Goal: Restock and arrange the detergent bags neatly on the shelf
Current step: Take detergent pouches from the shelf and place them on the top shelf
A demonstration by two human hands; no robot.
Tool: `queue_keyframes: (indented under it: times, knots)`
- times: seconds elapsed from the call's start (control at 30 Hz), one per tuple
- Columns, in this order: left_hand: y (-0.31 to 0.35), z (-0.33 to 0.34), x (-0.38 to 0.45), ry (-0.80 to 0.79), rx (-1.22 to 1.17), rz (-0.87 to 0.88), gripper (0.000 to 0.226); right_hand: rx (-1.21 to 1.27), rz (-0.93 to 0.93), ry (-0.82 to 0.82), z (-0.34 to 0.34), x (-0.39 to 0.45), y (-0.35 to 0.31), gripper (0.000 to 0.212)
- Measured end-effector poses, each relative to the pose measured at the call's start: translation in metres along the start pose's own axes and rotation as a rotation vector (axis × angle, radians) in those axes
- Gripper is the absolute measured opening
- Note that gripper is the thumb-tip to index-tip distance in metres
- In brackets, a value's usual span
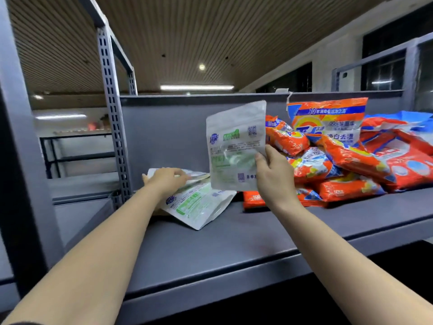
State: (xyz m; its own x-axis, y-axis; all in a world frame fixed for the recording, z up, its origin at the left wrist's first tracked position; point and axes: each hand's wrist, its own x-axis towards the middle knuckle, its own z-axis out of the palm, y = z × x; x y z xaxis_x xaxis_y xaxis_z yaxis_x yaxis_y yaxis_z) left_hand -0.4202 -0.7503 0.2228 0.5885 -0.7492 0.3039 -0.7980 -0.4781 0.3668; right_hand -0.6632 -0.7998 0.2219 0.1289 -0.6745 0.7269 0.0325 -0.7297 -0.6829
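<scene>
My right hand (pixel 273 177) pinches a white pouch (pixel 235 146) by its lower right edge, thumb across the front, and holds it upright in the air above the shelf (pixel 234 242), clear of the board. The pouch carries green print and a small square code near its bottom. My left hand (pixel 167 180) lies palm down on a low stack of white pouches (pixel 196 202) at the left end of the shelf, near the perforated upright post (pixel 113 127); its fingers look mostly straight and pressing flat, with the thumb at the stack's far left edge, though I cannot tell whether any fingertip hooks under the top pouch. The front pouch of that stack lies flat and skewed, one corner pointing toward me. To the right, just beside the held pouch and partly behind it, sits a loose heap of orange bags (pixel 346 165), lying at mixed angles, with one orange bag (pixel 328 120) standing taller against the grey back panel (pixel 164 132). A bit of blue packaging (pixel 398 117) shows behind the heap at far right. The front of the shelf below my forearms is bare grey board.
</scene>
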Motion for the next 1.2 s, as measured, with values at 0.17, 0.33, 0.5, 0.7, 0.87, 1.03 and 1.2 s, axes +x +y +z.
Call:
queue_keyframes:
  times: [0.17,0.33,0.5,0.7,0.87,1.03,1.2]
  knots:
    - [-0.017,-0.002,0.01,0.282,-0.179,0.056,0.036,0.051,-0.131,0.168,0.045,0.024,-0.008,0.03]
    - [-0.024,-0.003,0.008,0.35,-0.193,-0.147,0.046,-0.395,-0.214,-0.348,0.1,0.048,0.022,0.05]
    - [-0.024,0.007,0.002,0.292,-0.239,-0.124,0.04,-0.635,-0.018,-0.682,0.106,0.043,0.046,0.046]
    - [-0.013,0.002,-0.009,0.321,-0.209,-0.145,0.043,-0.632,-0.049,-0.661,0.094,0.044,0.041,0.05]
    - [0.009,-0.002,-0.032,0.338,-0.115,-0.184,0.041,-0.563,-0.08,-0.628,0.066,0.027,0.031,0.045]
    - [0.035,-0.004,-0.077,0.364,-0.046,-0.164,0.033,-0.554,-0.161,-0.634,0.032,0.0,0.018,0.045]
    - [0.055,-0.004,-0.137,0.4,0.03,-0.144,0.033,-0.586,-0.251,-0.617,-0.001,-0.034,0.007,0.042]
